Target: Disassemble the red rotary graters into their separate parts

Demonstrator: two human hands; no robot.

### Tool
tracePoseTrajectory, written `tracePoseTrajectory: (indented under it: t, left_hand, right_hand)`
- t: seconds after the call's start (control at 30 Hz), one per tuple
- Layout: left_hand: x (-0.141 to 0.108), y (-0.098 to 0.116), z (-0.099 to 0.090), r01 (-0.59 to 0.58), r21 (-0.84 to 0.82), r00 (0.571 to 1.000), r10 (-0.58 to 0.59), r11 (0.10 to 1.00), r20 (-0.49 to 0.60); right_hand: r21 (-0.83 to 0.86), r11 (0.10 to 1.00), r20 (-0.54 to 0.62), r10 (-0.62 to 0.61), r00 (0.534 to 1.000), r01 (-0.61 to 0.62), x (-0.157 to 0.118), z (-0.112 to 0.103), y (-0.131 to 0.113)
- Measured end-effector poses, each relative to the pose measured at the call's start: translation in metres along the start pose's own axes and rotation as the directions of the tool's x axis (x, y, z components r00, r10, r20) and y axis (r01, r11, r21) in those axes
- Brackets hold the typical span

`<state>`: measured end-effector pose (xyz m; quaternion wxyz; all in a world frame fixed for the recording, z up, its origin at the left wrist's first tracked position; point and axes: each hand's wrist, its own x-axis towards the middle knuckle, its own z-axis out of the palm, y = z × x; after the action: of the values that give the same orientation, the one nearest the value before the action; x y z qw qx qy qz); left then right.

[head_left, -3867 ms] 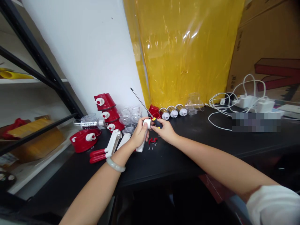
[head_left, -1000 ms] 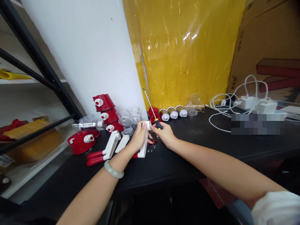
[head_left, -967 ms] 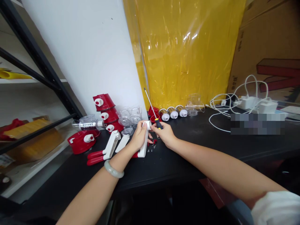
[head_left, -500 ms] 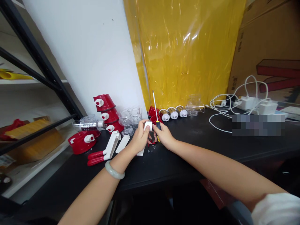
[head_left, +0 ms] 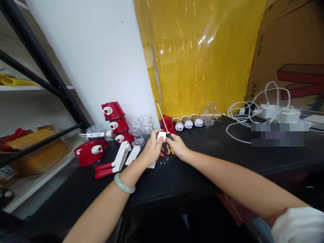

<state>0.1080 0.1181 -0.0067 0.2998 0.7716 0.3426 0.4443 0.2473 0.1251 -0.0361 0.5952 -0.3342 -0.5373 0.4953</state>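
My left hand (head_left: 152, 147) is closed around a small white plastic part (head_left: 161, 136), its thumb pressed on the near face. Close beside it, my right hand (head_left: 179, 147) grips a screwdriver (head_left: 162, 116) with a black and yellow handle; the shaft points up and leans left. The right fingertips are close to the white part, and whether they touch it is unclear. Beneath the hands lie a red piece (head_left: 165, 154), partly hidden, and several small screws (head_left: 164, 162). A white flat piece (head_left: 152, 165) shows behind my left wrist.
Left of my hands are white cranks with red handles (head_left: 104, 170), stacked red housings (head_left: 113, 111) and clear plastic cups (head_left: 141, 125). Several metal grater drums (head_left: 187, 122) line the back. White cables and chargers (head_left: 268, 113) lie right. A black-framed shelf (head_left: 43, 74) stands left.
The screwdriver has tilted, its tip swinging to the left. The white part has turned slightly and shifted a little right in my left hand.
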Motion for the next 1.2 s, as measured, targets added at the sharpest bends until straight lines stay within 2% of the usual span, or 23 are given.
tracePoseTrajectory:
  t: [0.13, 0.37, 0.47, 0.7, 0.87, 1.03, 1.2]
  left_hand:
    - [0.000, 0.001, 0.000, 0.001, 0.023, 1.000, -0.001, 1.000, 0.012]
    - [-0.001, 0.002, -0.001, 0.009, 0.010, 1.000, -0.009, 1.000, 0.007]
    - [-0.002, 0.002, -0.001, 0.009, 0.056, 1.000, -0.009, 0.998, 0.004]
    - [-0.001, 0.000, -0.002, -0.002, 0.068, 1.000, 0.001, 0.998, 0.014]
    - [0.001, -0.001, -0.004, 0.033, 0.080, 0.999, -0.034, 0.996, 0.011]
    - [0.009, -0.006, -0.009, 0.067, -0.021, 0.996, -0.068, 0.998, -0.065]
    - [0.020, -0.013, -0.020, 0.153, -0.189, 0.973, -0.181, 0.970, -0.141]
  right_hand:
    - [0.011, 1.000, 0.020, -0.026, 0.999, 0.025, 0.000, -0.001, 0.000]
    - [-0.150, 0.987, -0.017, -0.058, 0.998, 0.054, 0.000, -0.004, 0.002]
    - [-0.181, 0.982, -0.019, -0.055, 0.998, 0.051, 0.001, -0.004, 0.001]
    - [-0.142, 0.990, -0.014, -0.012, 1.000, 0.010, 0.002, -0.005, 0.002]
    - [-0.140, 0.990, -0.019, -0.029, 0.999, 0.026, 0.005, -0.007, 0.004]
    - [-0.292, 0.956, -0.033, -0.015, 0.999, 0.005, 0.012, -0.023, 0.000]
    - [-0.399, 0.917, 0.007, 0.037, 0.999, -0.031, 0.019, -0.048, -0.004]
